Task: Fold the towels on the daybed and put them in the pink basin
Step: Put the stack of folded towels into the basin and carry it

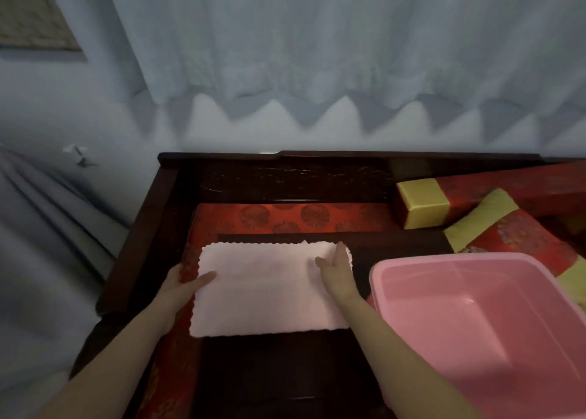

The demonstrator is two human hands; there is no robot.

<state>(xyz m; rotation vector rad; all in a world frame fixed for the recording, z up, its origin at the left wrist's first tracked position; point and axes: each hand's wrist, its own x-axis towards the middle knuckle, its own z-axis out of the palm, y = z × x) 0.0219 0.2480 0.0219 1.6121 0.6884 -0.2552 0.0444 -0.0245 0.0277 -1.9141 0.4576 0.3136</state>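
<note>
A pale pink towel [266,292] was spread flat on a dark wooden board [396,244] on the daybed [152,228]. Its 9 o'clock edge was pinched by the left hand [185,284], thumb on top and fingers tucked under. Its 2 o'clock corner was pressed by the right hand [336,268], laid flat with straight fingers, so nothing was held in it. The pink basin [444,257] was set at 3 o'clock from the towel, just beside it, and the gap was crossed by the right forearm. A red patterned mat [285,216] was seen at 12 o'clock. A red and yellow bolster [425,206] and cushion [507,231] were piled at 2 o'clock, behind the basin. A white curtain [317,54] was hung behind.
</note>
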